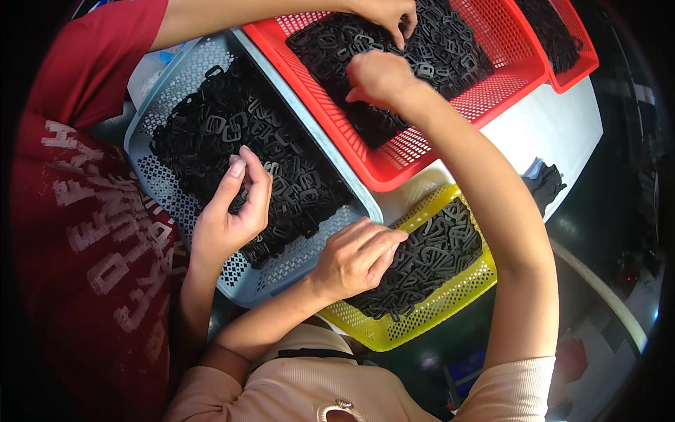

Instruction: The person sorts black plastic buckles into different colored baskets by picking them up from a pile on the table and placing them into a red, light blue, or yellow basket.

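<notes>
The left hand (pixel 357 259) curls at the yellow perforated plastic basket (pixel 383 342), the right hand (pixel 383 79) over black plastic buckles (pixel 425 70) in the red one (pixel 383 181); I can't tell their grip. A bump from the co-worker's hand (pixel 389 17) could scatter pieces.

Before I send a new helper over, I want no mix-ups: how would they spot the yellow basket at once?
Find the large red basket at the top centre. Directly below it in the picture, right of the light blue basket, is the yellow basket, holding small black pieces. It alone is yellow, and looks smaller than those two.
</notes>
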Tool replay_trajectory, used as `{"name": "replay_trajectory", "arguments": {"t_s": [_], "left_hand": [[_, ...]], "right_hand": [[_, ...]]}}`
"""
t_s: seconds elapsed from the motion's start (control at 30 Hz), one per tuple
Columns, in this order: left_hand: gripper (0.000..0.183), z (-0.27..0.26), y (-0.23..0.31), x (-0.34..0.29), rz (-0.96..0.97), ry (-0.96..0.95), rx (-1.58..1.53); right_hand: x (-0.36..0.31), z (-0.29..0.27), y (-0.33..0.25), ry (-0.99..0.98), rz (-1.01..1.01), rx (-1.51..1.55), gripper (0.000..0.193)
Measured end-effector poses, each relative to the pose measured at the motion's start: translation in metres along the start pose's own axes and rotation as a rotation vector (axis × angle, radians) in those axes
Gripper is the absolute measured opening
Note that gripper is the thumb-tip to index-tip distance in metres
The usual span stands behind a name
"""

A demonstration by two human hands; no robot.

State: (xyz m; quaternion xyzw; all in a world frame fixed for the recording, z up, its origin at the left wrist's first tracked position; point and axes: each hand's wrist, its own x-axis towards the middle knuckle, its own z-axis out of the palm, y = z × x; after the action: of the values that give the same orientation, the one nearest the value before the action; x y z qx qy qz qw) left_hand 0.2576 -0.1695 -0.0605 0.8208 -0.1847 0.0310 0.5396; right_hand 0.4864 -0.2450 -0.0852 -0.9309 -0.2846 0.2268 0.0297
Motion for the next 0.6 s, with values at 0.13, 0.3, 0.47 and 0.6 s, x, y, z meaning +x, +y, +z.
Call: {"name": "replay_trajectory", "arguments": {"t_s": [0.13,0.3,0.47,0.6], "left_hand": [[0.02,0.0,0.001,0.001,0.005,0.024,-0.025],[0.02,-0.002,0.001,0.0,0.003,0.025,-0.003],[0.021,0.002,0.002,0.002,0.009,0.018,-0.02],[0.02,0.0,-0.001,-0.001,0.004,0.023,-0.009]], "right_hand": [[-0.003,-0.014,0.043,-0.227,0.082,0.628,0.018],[-0.005,-0.013,0.051,-0.346,0.042,1.19,0.027],[0.022,0.016,0.016,-0.018,0.042,0.313,0.029],[0.016,0.018,-0.012,0.067,0.108,0.188,0.034]]}}
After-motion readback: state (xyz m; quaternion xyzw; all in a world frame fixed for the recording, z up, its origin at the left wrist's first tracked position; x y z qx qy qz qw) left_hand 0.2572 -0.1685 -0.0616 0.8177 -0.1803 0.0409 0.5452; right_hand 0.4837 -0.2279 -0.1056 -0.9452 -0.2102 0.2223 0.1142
